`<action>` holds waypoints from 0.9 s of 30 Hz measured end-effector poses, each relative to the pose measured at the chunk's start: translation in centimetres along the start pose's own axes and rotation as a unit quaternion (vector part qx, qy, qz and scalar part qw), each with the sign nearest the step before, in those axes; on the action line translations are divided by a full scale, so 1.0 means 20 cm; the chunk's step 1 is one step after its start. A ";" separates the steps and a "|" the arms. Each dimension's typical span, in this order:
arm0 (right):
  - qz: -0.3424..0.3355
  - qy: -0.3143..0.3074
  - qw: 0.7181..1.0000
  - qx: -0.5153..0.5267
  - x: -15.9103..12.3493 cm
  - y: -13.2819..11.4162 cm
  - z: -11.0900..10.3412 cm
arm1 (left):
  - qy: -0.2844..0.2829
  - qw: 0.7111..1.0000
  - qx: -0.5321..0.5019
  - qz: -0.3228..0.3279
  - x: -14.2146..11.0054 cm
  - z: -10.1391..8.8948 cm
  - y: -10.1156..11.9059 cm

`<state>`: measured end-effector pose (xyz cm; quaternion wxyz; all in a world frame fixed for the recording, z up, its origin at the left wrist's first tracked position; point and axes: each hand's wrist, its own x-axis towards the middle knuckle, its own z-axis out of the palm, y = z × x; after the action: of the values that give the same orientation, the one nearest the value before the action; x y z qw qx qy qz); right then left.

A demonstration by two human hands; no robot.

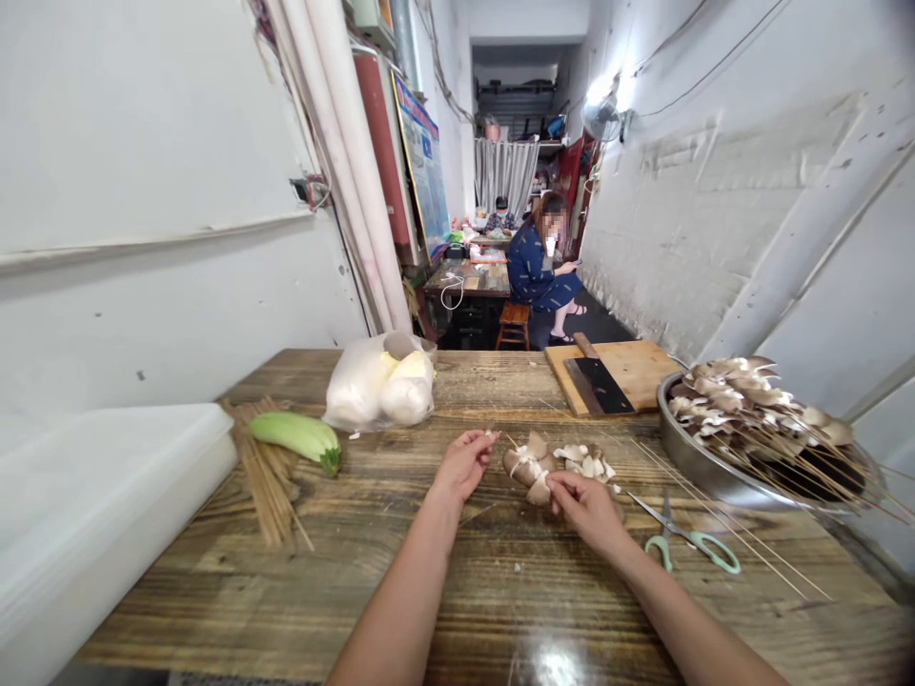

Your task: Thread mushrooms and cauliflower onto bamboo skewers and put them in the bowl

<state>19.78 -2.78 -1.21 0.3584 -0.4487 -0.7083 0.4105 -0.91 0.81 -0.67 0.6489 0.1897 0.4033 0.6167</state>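
My right hand (587,507) pinches a cluster of grey-brown oyster mushrooms (527,461) just above the table. A thin skewer tip (510,440) sticks out of the cluster's far left side. To the left of it, apart from the mushrooms, my left hand (464,463) is closed, thumb against fingers; what lies between the fingertips is too small to make out. Behind my right hand lies a small heap of loose mushroom pieces (587,461). Scissors with pale green handles (687,535) lie open to the right, beside long bare skewers (736,529).
A steel bowl (676,443) at right holds skewered mushrooms (743,405). A cleaver (599,383) rests on a cutting board (647,367). At left are a white bin (114,514), a skewer bundle (268,486), a green squash (296,432) and a bag (378,381). A person (539,252) sits beyond.
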 end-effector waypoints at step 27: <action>-0.016 -0.018 1.000 -0.001 -0.03 -0.03 0.02 | -0.004 1.000 -0.001 0.031 -0.02 0.01 0.03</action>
<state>19.35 -3.53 -0.86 0.3513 -0.4305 -0.7220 0.4122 -1.00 0.51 -0.01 0.6311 0.2044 0.3941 0.6361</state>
